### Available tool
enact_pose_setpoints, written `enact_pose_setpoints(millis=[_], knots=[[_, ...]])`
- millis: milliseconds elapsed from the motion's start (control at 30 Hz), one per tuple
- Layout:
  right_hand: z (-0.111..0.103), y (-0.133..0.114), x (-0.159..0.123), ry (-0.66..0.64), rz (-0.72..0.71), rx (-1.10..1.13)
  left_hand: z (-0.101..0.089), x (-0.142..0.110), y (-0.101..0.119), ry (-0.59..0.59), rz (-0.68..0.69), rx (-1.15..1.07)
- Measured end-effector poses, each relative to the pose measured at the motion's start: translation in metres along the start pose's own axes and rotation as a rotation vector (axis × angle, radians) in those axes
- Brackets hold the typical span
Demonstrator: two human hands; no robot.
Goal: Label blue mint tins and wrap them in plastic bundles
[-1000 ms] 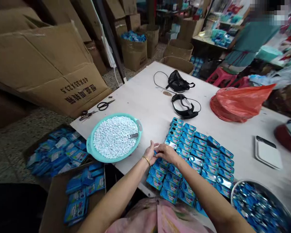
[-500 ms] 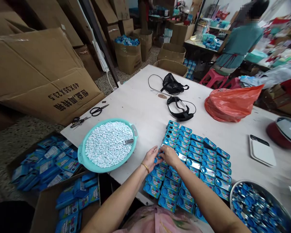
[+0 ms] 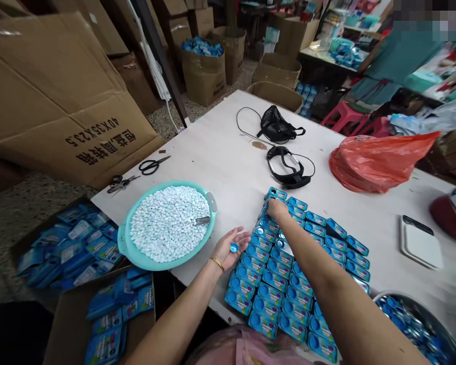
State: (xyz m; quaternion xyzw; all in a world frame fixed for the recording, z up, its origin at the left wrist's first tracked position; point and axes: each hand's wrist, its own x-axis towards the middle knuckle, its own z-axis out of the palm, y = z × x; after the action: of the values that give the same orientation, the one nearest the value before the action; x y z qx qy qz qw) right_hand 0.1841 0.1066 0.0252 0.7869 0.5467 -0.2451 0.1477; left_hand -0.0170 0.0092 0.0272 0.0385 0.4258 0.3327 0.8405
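My left hand is palm up beside the left edge of the rows of tins, its fingers loosely stretched, a small round blue cap lying in it. My right hand reaches over the far left end of the small blue printed tins, fingers bunched downward on a tin there. Whatever those fingertips hold is hidden. Beyond that hand, a tin shows a dark round opening. Nearer tins in the rows carry round blue caps. Left of my hands stands a turquoise basin of small white pellets with a metal scoop.
A metal bowl of loose caps is at the right front. Black straps, a black mesh bag, a red plastic bag, a white scale and scissors lie on the table. Cartons of blue packets stand left. A person sits beyond.
My hands were together over the near-left tins; now they are apart. The right has moved away to the far left tins. The left has turned palm up, showing the blue cap.
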Motion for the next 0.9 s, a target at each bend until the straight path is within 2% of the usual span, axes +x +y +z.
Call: enact_pose_setpoints(millis=[100,167,233,267,333,400,500,600,667,767,900], knots=[[0.003,0.005,-0.017,0.051,0.002,0.003,0.004,0.004,0.003,-0.037,-0.025,-0.097],[0.011,0.004,-0.040,0.174,-0.067,0.070,0.007,0.008,0.003,-0.046,-0.016,-0.137],[0.026,-0.002,-0.068,0.289,-0.263,0.232,0.011,0.013,0.003,-0.042,0.007,-0.157],[0.036,-0.006,-0.081,0.297,-0.400,0.326,0.013,0.015,0.003,-0.039,0.015,-0.160],[0.054,-0.016,-0.101,0.236,-0.632,0.472,0.017,0.020,0.002,-0.021,0.018,-0.146],[0.064,-0.021,-0.107,0.164,-0.688,0.577,0.022,0.022,0.002,0.002,0.011,-0.131],[0.054,-0.010,-0.090,0.104,-0.463,0.662,0.023,0.020,0.003,0.045,0.030,-0.131],[0.023,0.013,-0.054,0.168,-0.162,0.476,0.017,0.013,0.003,0.061,0.064,-0.120],[0.003,0.023,-0.029,0.201,-0.032,0.319,0.011,0.007,0.002,0.072,0.070,-0.105],[-0.012,0.022,0.003,0.126,0.052,0.234,0.002,-0.001,0.000,0.115,0.062,-0.059],[-0.012,0.010,0.030,-0.009,0.102,0.167,-0.002,-0.007,-0.002,0.124,0.058,-0.003]])
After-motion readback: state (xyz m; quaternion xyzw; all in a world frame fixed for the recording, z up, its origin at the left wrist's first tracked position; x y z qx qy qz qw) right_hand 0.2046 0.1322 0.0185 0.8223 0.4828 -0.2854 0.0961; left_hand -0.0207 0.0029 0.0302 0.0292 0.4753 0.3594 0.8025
